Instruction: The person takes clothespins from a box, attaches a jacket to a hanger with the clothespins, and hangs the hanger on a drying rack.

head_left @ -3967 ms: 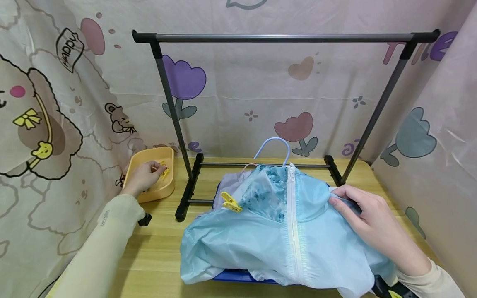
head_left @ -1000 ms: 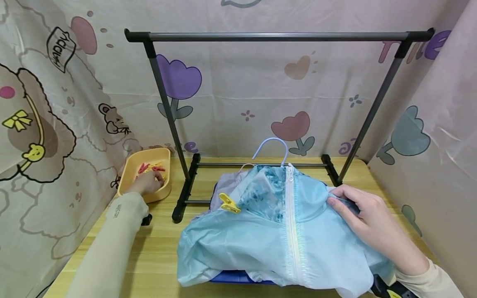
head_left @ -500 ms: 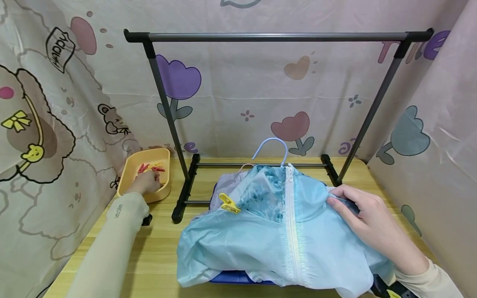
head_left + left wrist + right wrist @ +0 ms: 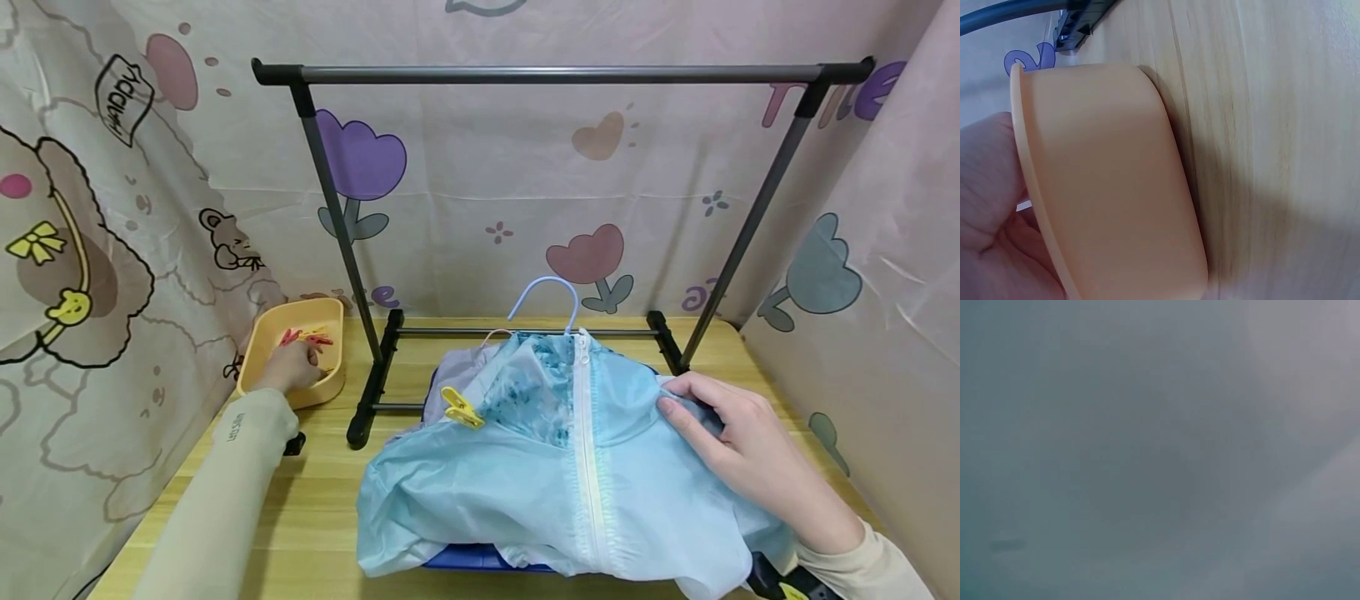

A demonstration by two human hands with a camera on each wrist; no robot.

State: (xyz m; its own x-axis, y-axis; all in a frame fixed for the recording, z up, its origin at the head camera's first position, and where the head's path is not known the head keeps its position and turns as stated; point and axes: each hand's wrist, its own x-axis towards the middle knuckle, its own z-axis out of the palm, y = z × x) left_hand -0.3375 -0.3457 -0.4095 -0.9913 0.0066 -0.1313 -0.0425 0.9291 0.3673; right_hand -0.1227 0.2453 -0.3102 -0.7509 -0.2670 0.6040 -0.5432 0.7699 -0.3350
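My left hand (image 4: 291, 367) reaches down into a yellow-orange plastic bin (image 4: 258, 342), where red and yellow clothespins (image 4: 309, 337) lie. Its fingertips are hidden among them, so I cannot tell whether it holds one. From outside, the left wrist view shows the bin's wall (image 4: 1110, 181) with the hand behind the rim. My right hand (image 4: 738, 442) pinches the shoulder of a light blue zip jacket (image 4: 517, 492), thumb on top. A blue hanger (image 4: 551, 279) pokes out of the jacket's neck. One yellow clothespin (image 4: 461, 408) is clipped at the other shoulder. Blurred pale fabric (image 4: 1160, 450) fills the right wrist view.
A black garment rack (image 4: 555, 76) stands behind the jacket, its left foot (image 4: 367, 408) between bin and jacket. Under the jacket show a lilac garment (image 4: 453, 375) and the edge of a blue tray (image 4: 487, 557). Printed curtains (image 4: 465, 167) enclose the wooden table (image 4: 315, 533).
Since the earliest frame, my left hand has moved lower and nearer within the bin, uncovering red clothespins. In the last second it has shifted only slightly. My right hand keeps its hold on the jacket.
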